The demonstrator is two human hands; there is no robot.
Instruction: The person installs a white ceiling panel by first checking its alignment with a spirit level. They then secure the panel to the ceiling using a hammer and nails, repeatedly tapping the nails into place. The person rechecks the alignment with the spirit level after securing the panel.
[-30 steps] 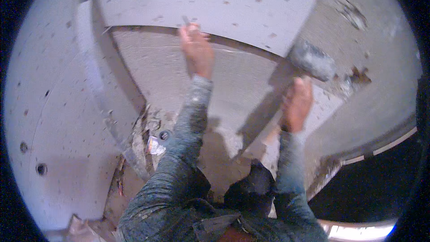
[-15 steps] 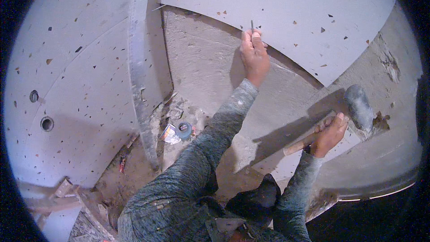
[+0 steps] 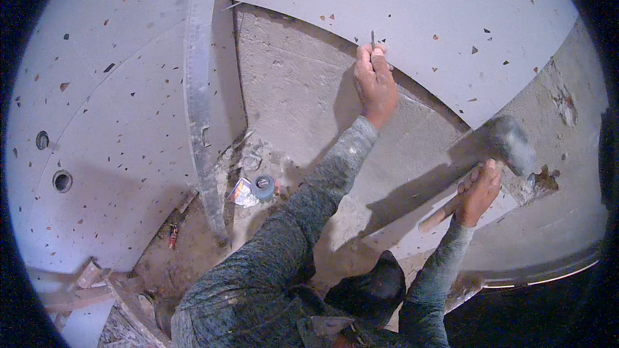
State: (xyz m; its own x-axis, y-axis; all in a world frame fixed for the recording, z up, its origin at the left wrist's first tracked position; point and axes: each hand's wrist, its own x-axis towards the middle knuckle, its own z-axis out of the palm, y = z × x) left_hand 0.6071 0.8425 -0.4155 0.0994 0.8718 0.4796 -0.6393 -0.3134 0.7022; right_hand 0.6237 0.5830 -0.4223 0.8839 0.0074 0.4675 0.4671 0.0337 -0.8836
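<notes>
My left hand (image 3: pixel 376 93) is closed in a pinch around a thin, dark, pin-like piece (image 3: pixel 373 40), whose tip points away from me. That hand is over the curved-looking lower edge of a pale speckled slab (image 3: pixel 425 13). In my right hand (image 3: pixel 480 196) is a mallet (image 3: pixel 512 145) with a rounded grey head and a wooden handle. Its head is raised to the right, near the slab's corner, slightly blurred, and apart from my left hand. A grey surface (image 3: pixel 290 84) shows below the slab's edge.
At left, a long metal ruler (image 3: pixel 198 90) leans against another speckled slab (image 3: pixel 122 135) with two round holes. A roll of tape (image 3: pixel 263 187) lies among rubble beside a small printed packet (image 3: pixel 242 193). A red object (image 3: pixel 173 236) lies farther left. A pale strip (image 3: pixel 419 235) is below the mallet.
My left hand appears a little farther right with the pin-like piece. The mallet head has tilted and shifted slightly up; my right hand still grips its handle. The whole view has shifted slightly.
</notes>
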